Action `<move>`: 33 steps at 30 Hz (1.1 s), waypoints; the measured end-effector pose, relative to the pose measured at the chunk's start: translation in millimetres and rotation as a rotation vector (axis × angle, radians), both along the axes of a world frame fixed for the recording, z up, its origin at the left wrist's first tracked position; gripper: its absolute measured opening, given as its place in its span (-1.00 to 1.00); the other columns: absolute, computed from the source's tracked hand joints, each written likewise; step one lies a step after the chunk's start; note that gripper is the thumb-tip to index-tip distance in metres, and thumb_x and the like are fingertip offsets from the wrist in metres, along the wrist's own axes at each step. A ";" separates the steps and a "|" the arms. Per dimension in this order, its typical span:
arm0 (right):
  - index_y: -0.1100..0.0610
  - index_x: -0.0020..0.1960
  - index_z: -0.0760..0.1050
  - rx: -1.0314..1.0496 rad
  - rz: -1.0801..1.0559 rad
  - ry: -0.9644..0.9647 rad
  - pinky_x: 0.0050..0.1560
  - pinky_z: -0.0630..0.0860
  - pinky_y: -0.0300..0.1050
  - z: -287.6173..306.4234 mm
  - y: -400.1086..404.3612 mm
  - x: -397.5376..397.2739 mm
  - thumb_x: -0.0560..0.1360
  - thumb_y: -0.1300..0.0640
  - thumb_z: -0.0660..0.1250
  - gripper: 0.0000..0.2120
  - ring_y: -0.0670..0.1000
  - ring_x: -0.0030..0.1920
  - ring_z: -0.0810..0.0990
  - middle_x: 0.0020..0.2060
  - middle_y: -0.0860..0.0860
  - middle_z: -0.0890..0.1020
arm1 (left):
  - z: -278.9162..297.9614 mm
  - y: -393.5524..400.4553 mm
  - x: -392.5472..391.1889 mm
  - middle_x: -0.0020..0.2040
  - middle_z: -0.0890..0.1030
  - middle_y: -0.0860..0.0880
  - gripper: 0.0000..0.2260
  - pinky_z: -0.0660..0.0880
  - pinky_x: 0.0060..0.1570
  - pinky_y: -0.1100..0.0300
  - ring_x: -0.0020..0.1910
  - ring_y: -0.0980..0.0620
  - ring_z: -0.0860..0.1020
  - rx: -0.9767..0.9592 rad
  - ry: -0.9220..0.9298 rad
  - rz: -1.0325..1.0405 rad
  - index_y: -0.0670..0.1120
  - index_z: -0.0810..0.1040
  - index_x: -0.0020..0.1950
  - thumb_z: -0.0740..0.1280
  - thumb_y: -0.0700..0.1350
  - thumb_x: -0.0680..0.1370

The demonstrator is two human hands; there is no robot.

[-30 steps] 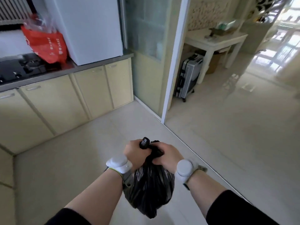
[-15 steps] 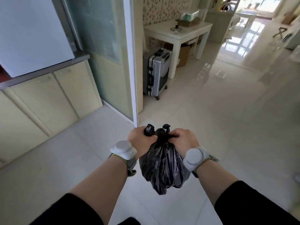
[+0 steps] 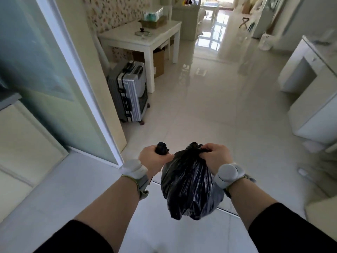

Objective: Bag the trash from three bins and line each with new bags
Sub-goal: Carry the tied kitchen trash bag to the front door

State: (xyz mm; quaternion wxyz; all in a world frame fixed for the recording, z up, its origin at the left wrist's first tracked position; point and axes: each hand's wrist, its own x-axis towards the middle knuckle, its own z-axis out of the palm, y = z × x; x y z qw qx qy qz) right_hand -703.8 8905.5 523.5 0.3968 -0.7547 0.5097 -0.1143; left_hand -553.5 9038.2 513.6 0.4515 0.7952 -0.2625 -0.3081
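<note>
Both hands are up in front of the person, each clenched on black plastic. The right hand [image 3: 214, 155] has its fingers curled round the gathered neck of a full black trash bag [image 3: 189, 189], which hangs off the floor between the two forearms, bulging and glossy. The left hand [image 3: 153, 159] is fisted round a small dark wad of plastic [image 3: 161, 148] that pokes up above the knuckles (whether it is a tail of the same bag or a separate roll I cannot tell from here). The two fists sit near each other but apart. Each wrist wears a pale grey band with a round puck on it, and black sleeves are pushed up the forearms.

They stand on shiny cream floor tile [image 3: 218, 110] at a doorway, with a frosted glass sliding door [image 3: 45, 73] just to the left. Past it, a silver suitcase [image 3: 132, 92] stands upright against the wall, beside the leg of a white table [image 3: 145, 39]. A glass lid [image 3: 143, 32] lies near the middle of that tabletop, and a basket [image 3: 154, 22] of goods sits at its far edge. A cardboard box [image 3: 158, 61] is tucked under the table.
</note>
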 end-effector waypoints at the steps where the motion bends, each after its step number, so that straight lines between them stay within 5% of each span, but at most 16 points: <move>1: 0.03 0.02 0.65 -0.011 -0.001 -0.004 -0.05 0.53 -0.13 5.3 -3.0 2.9 0.42 0.22 0.38 -0.79 0.09 -0.04 0.62 -0.13 0.02 0.67 | 0.5 -4.4 4.6 -0.48 0.43 -0.02 -0.79 0.32 -0.43 0.25 -0.60 0.09 0.32 -0.014 0.002 -0.002 -0.18 0.58 -0.22 0.50 -0.06 0.39; 15: 0.07 0.07 0.64 -0.026 0.050 -0.014 -0.02 0.55 -0.07 -2.4 -237.9 108.3 0.42 0.21 0.35 -0.76 0.11 -0.02 0.61 -0.07 0.07 0.68 | -9.8 -245.6 96.1 -0.54 0.42 0.09 -0.63 0.31 -0.41 0.21 -0.56 0.07 0.36 -0.026 0.096 -0.010 -0.06 0.45 -0.36 0.55 0.14 0.32; 24: 0.05 0.06 0.64 -0.030 0.041 -0.028 -0.10 0.49 -0.13 -4.3 -367.9 169.3 0.43 0.19 0.35 -0.77 0.11 -0.05 0.60 -0.17 0.03 0.63 | -4.5 -365.8 152.8 -0.48 0.44 0.07 -0.70 0.33 -0.38 0.25 -0.48 0.06 0.41 0.006 0.059 0.026 -0.03 0.48 -0.28 0.47 0.15 0.40; 33: 0.06 0.04 0.65 -0.024 -0.049 -0.047 -0.10 0.53 -0.14 -7.5 -504.0 254.3 0.40 0.21 0.38 -0.77 0.08 -0.07 0.62 -0.13 0.05 0.67 | -6.1 -519.8 248.8 -0.31 0.51 -0.07 -0.76 0.37 -0.43 0.23 -0.42 -0.02 0.45 0.093 0.118 -0.010 -0.10 0.49 -0.08 0.31 -0.11 0.28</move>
